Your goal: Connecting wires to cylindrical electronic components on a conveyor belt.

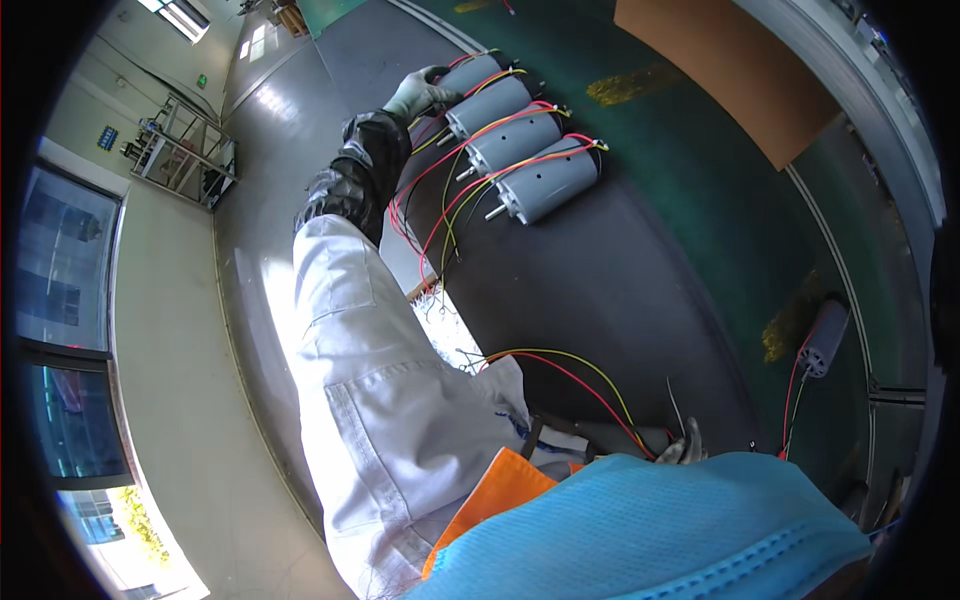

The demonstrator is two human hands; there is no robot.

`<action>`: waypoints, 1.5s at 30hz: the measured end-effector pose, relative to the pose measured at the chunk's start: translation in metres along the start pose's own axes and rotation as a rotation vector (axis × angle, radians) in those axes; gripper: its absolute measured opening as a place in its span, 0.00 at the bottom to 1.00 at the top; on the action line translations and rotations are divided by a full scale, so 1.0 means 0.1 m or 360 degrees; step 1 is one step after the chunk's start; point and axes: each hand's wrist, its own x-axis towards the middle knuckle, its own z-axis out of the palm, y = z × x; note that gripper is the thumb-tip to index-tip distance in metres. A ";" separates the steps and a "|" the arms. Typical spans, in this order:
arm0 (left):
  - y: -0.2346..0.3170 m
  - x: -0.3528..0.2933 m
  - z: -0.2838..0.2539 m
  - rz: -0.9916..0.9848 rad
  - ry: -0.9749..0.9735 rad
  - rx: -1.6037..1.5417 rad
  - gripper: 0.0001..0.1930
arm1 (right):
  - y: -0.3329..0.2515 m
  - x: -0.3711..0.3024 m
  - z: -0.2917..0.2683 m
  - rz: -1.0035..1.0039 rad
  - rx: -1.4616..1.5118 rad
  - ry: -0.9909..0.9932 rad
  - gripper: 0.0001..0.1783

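Note:
My left hand (422, 94), in a pale glove with dark fingertips, is closed on the end of the farthest grey electric motor (474, 72). Beside it, three more cylindrical motors lie in a slanting row, the nearest motor (550, 182) showing its shaft. Red, yellow and black wires (447, 235) trail from them. Close to my body, another motor (630, 437) with red and yellow wires lies partly hidden. At its right end is my gloved right hand (683, 446), fingers bent against it; blue fabric covers the rest of that hand.
The dark bench top (590, 290) carries the row. To the right runs a green surface (720, 230) with worn yellow marks, where a single motor (825, 340) stands. A brown cardboard sheet (735, 75) lies farther off. At left are a metal frame cart (185, 155) and windows.

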 end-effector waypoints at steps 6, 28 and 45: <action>0.20 0.37 0.43 -0.0066 -0.0051 0.0528 0.45 | -0.24 0.11 -0.10 0.0229 0.0005 -0.0010 0.18; 0.16 2.15 1.08 0.0457 0.0433 0.1291 0.32 | -0.06 0.06 -0.15 0.0147 -0.0246 -0.0158 0.21; -0.12 -0.43 0.23 0.0189 -0.0352 0.0445 0.25 | -0.40 -0.07 0.00 0.0111 -0.0086 0.0347 0.21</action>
